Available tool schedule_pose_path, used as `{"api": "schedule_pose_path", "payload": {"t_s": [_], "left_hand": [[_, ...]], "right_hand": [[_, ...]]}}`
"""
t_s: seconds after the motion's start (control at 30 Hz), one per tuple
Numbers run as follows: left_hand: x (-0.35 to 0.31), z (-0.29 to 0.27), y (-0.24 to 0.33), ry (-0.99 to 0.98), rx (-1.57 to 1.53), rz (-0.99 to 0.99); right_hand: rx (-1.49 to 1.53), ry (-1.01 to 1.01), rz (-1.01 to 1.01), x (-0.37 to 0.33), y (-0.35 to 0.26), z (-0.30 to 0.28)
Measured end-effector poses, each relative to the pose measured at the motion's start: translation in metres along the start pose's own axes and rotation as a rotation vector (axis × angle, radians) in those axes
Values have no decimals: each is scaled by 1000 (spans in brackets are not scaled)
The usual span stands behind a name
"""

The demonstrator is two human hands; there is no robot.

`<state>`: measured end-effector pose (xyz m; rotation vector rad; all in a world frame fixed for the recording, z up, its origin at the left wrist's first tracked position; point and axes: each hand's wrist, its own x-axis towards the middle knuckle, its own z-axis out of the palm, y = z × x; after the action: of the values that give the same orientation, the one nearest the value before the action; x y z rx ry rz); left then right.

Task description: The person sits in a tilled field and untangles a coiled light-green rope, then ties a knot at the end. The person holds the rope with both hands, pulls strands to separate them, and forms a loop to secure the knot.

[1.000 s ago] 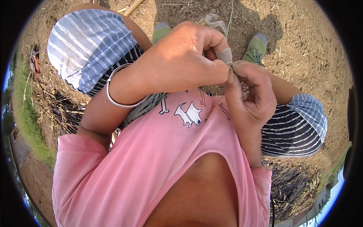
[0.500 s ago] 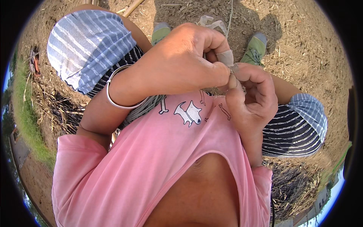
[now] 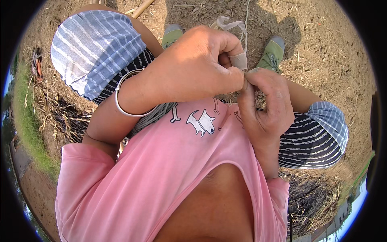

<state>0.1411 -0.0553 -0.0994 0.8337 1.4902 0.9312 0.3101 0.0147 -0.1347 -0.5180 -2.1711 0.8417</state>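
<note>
My left hand [image 3: 213, 60] and my right hand [image 3: 268, 101] meet in front of my waist, tip to tip. Both are closed, each with thumb and forefinger in a pinch. A pale translucent strip [image 3: 231, 25] loops loosely beyond the fingers and runs down to where the fingertips meet; its end there is mostly hidden. Around the tip of my left forefinger sits a pale wrap [image 3: 239, 61]. A thin light string [image 3: 246, 14] stretches away past the strip toward the top of the view.
Grey cords [image 3: 155, 117] hang at my waist behind the left forearm. Two green shoes [image 3: 271, 54] stand on bare soil [image 3: 330, 52] strewn with straw. Dry stalks [image 3: 64, 117] lie at the left, and a pole [image 3: 142, 8] lies at the far left.
My right fingers have straightened and drawn closer together at the pinch. The strip beyond them has opened into a larger loop. My left hand has hardly moved.
</note>
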Motion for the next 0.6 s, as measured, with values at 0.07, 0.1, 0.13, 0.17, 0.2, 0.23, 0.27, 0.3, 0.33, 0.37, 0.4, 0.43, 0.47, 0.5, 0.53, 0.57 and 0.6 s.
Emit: {"api": "schedule_pose_path", "payload": {"t_s": [0.07,0.1,0.13,0.17,0.2,0.23,0.27,0.3,0.33,0.37,0.4,0.43,0.47,0.5,0.53,0.57,0.6], "left_hand": [[0,2,0,20,28,-6],[0,2,0,26,40,-10],[0,3,0,32,52,-14],[0,3,1,36,64,-16],[0,3,1,35,82,-12],[0,3,1,34,100,-8],[0,3,1,33,119,-4],[0,4,0,37,105,9],[0,4,0,40,92,21],[0,4,0,45,78,34],[0,3,1,64,58,6],[-1,2,3,83,38,-22],[-1,1,3,105,17,-50],[0,1,2,86,24,-36],[1,2,0,68,31,-22],[1,2,-1,46,40,-9],[1,2,0,45,47,-16]], "right_hand": [[-43,-26,-29,0,2,0],[-59,-40,-34,0,2,0],[-76,-54,-39,0,2,0],[-85,-62,-41,0,2,1],[-95,-70,-43,0,2,2],[-105,-77,-45,0,2,2],[-107,-79,-36,-1,1,2],[-108,-82,-26,-1,0,2],[-110,-84,-17,-1,-1,2],[-97,-75,14,-2,-1,1],[-84,-67,45,-5,0,0],[-71,-59,76,-7,1,-1],[-39,-39,107,-9,2,-2],[-6,-19,138,-11,2,-2],[26,0,169,-12,2,-3],[-18,-45,172,-11,0,-7],[-6,-42,134,-8,-1,-6]]}}
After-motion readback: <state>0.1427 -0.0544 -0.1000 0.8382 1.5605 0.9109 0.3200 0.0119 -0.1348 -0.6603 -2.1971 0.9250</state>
